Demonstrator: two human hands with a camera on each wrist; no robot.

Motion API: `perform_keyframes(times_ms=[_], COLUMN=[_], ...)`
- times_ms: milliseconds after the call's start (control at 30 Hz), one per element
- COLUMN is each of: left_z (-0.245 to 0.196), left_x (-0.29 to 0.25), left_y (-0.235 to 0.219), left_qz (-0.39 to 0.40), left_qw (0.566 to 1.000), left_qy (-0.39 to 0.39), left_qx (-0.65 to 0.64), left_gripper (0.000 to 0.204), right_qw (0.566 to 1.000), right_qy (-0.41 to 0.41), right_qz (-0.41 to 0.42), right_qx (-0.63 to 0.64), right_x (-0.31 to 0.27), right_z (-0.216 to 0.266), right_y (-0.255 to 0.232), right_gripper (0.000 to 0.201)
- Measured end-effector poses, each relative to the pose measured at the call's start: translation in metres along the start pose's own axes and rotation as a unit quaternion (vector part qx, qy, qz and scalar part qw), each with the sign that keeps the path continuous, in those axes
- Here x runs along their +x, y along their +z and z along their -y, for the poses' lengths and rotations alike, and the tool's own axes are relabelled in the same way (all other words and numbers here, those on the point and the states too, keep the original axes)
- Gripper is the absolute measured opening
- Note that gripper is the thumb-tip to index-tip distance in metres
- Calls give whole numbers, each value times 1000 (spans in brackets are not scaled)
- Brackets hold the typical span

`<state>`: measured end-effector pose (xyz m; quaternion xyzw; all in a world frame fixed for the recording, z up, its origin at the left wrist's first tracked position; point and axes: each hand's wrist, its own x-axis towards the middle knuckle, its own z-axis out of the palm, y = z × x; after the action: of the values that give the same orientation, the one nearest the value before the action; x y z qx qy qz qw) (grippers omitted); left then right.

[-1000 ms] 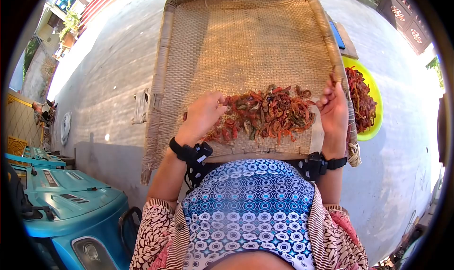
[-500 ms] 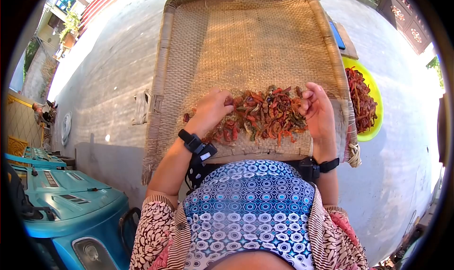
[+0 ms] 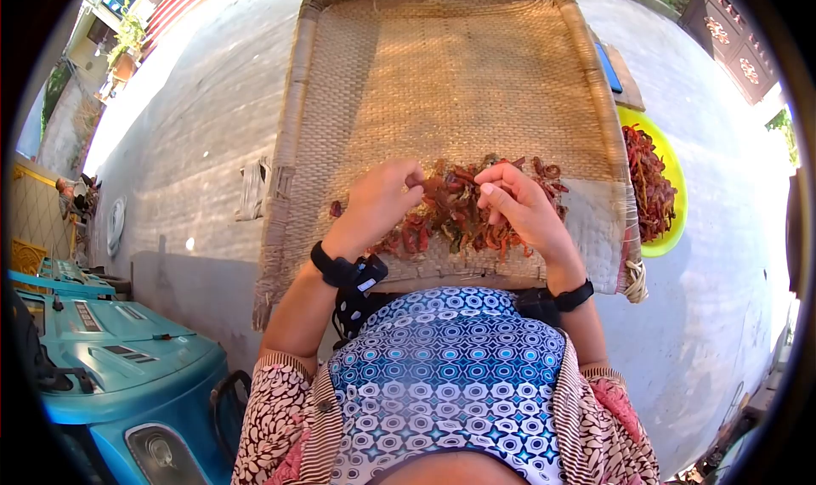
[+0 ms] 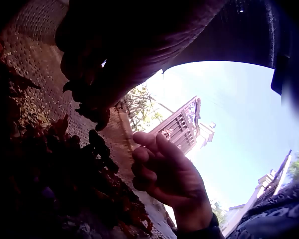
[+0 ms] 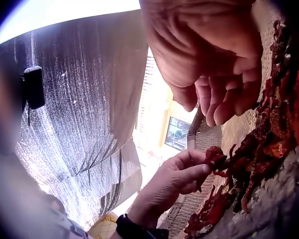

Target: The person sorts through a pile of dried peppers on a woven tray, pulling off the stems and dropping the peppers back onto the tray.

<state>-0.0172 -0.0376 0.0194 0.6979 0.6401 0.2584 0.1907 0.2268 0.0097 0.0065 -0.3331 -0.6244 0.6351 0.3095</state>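
A pile of dried red chili peppers [image 3: 459, 221] lies at the near end of a woven tray [image 3: 476, 77]. My left hand [image 3: 378, 204] is over the pile's left side. In the right wrist view its thumb and index finger pinch a dried chili pepper [image 5: 216, 156]. Close by, my right hand [image 3: 527, 209] hovers over the pile's right half, palm turned toward the left hand. Its fingers [image 5: 224, 102] bend loosely, with nothing showing between them. The left wrist view is dark, leaving the left hand's fingertips in shadow.
A yellow basin [image 3: 680, 200] heaped with chili peppers stands beside the tray's right rim. Above it lie a blue flat object [image 3: 609, 67] and a board [image 3: 629, 77]. A teal vehicle [image 3: 136, 357] is at the left. Loose strips [image 3: 253, 187] stick out past the tray's left rim.
My right hand has moved left from the tray's right rim to over the pile; the dark chili pepper it held up there no longer shows. The left hand has shifted slightly right.
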Motion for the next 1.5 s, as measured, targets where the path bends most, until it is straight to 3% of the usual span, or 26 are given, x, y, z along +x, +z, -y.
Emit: perform_keyframes(times_ms=[67, 167, 200, 300, 400, 500, 567, 667, 767, 800, 867, 900, 967, 1000, 1100, 1200, 1233, 1300, 1333, 1433, 1467, 1500], left_z=[-7, -35, -35, -35, -31, -17, -23, -18, -23, -27, -38, -39, -40, -44, -46, -32, -27, -16, -15, -1, 3, 8], left_x=[-3, -9, -9, -8, -5, -2, -2, -2, -3, -4, -5, -6, -8, -8, -8, -9, -8, -5, -6, -5, -5, -4], left_y=[-5, -12, -11, -7, -5, 3, -3, -2, -3, -2, 4, 10, 22, 19, 8, 8, 7, 0, -7, -12, -9, -5], left_qz=[-8, 42, 51, 70, 59, 42, 55, 66, 77, 86, 100, 91, 73, 85, 163, 213, 175, 99, 25, 17, 46, 74], left_qw=[999, 997, 996, 988, 971, 945, 936, 935, 935, 932, 926, 925, 922, 930, 893, 858, 889, 940, 980, 993, 994, 994], left_qy=[46, 1, -2, -21, -52, -84, -121, -91, -103, -95, -79, -59, -20, -24, -116, -133, -117, -84, -51, -59, -48, -38], left_qx=[-4, -63, -79, -135, -225, -313, -327, -335, -331, -339, -355, -364, -379, -356, -404, -448, -406, -314, -190, -105, -87, -68], left_gripper=[15, 14, 15, 16, 20, 22, 23, 22, 21, 20, 16, 15, 13, 13, 16, 19, 20, 21, 21, 24, 26, 28], right_qw=[999, 986, 993, 994, 999, 984, 934, 803, 883, 921, 988, 995, 990, 992, 992, 987, 984, 996, 993, 945, 914, 885], right_qy=[-16, -51, -59, -42, -10, -10, -87, -154, -93, -43, 19, 82, 99, 88, 88, 120, 134, 84, 58, -41, -63, -111], right_qz=[-1, 23, 45, 33, -38, -143, -257, -289, -202, -223, -96, -18, 67, 74, 86, 85, 83, -18, -68, -217, -247, -221], right_qx=[-46, -155, -94, -90, 30, 110, 232, 498, 413, 317, 120, 47, -74, -58, -40, -68, -81, 23, 74, 241, 315, 394], right_x=[3, 4, 6, 3, -3, -11, -12, -22, -32, -30, -29, -28, -22, -20, -18, -21, -21, -20, -19, -22, -23, -26], right_z=[4, 7, 2, 0, -1, 4, -11, -9, -6, 2, 20, 28, 20, 14, 12, 22, 24, 12, 7, 0, -6, -14], right_y=[8, 13, 16, 10, -7, -43, -73, -106, -100, -79, -38, -23, -3, 1, 0, -2, -3, -19, -29, -70, -89, -108], right_gripper=[25, 28, 28, 21, 17, 25, 30, 30, 35, 32, 28, 25, 21, 21, 21, 20, 20, 22, 22, 29, 33, 35])
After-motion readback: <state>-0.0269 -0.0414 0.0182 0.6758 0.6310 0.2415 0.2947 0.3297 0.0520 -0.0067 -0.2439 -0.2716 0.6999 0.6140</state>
